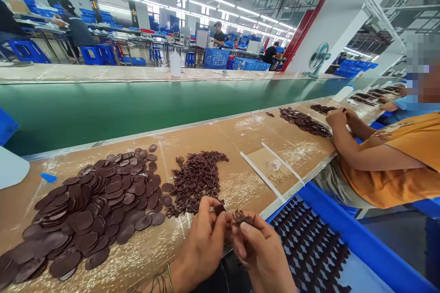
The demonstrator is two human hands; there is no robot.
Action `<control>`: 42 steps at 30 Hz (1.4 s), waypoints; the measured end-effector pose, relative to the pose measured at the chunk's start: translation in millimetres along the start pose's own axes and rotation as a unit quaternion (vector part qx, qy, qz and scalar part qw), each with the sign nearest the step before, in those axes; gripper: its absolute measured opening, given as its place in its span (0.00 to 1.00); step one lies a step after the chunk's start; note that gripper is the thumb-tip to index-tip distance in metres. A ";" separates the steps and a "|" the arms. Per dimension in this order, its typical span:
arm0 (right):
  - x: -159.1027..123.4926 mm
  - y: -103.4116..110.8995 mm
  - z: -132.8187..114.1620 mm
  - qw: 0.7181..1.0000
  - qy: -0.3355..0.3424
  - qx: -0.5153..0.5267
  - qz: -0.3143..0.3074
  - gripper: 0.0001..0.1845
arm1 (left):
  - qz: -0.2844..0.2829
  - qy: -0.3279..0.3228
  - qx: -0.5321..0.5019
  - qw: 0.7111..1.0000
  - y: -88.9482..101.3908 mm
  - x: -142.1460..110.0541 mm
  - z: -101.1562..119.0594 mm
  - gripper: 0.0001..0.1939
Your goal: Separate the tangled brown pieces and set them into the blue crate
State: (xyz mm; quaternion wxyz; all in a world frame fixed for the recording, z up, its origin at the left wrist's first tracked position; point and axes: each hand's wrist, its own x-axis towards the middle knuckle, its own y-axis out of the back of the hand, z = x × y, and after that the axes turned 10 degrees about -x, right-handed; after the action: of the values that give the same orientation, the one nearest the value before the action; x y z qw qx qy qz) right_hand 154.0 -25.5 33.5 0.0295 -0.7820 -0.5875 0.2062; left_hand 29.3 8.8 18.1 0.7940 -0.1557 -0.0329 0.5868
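Observation:
My left hand (202, 233), closed in a pinch, holds a dark brown oval disc (219, 209). Just beside it, my right hand (257, 245) has its thumb and fingers closed on a small knobbly brown piece (238, 216). The two hands nearly meet at the table's near edge, and the fingers partly hide both pieces. To the left spreads a large pile of brown oval discs (115, 187). Behind my hands lies a heap of small curly brown pieces (197, 178).
A blue tray (364, 247) at lower right holds rows of dark brown pieces (309, 242). White strips (263, 176) lie on the brown tabletop (237, 146). Beyond runs a green belt (137, 105). A co-worker in an orange shirt (388, 160) sits at right.

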 end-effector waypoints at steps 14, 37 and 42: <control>2.9 -15.9 12.5 0.997 0.009 -0.068 0.017 0.16 | 0.005 -0.002 0.081 0.997 2.9 -3.0 11.8 0.05; 6.5 -18.9 1.2 0.993 -0.041 -0.112 0.019 0.22 | 0.005 -0.033 0.247 0.968 10.3 -4.2 6.5 0.05; 11.4 -16.4 -3.7 0.992 -0.062 -0.107 -0.035 0.22 | -0.003 -0.052 0.265 0.963 7.5 -5.3 8.8 0.09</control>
State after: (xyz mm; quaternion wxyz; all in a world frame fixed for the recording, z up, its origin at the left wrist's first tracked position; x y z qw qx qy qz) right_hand 143.0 -9.1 38.3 -0.0838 -0.7456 -0.6337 0.1885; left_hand 18.7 7.6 25.0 0.8059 0.0914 0.0822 0.5791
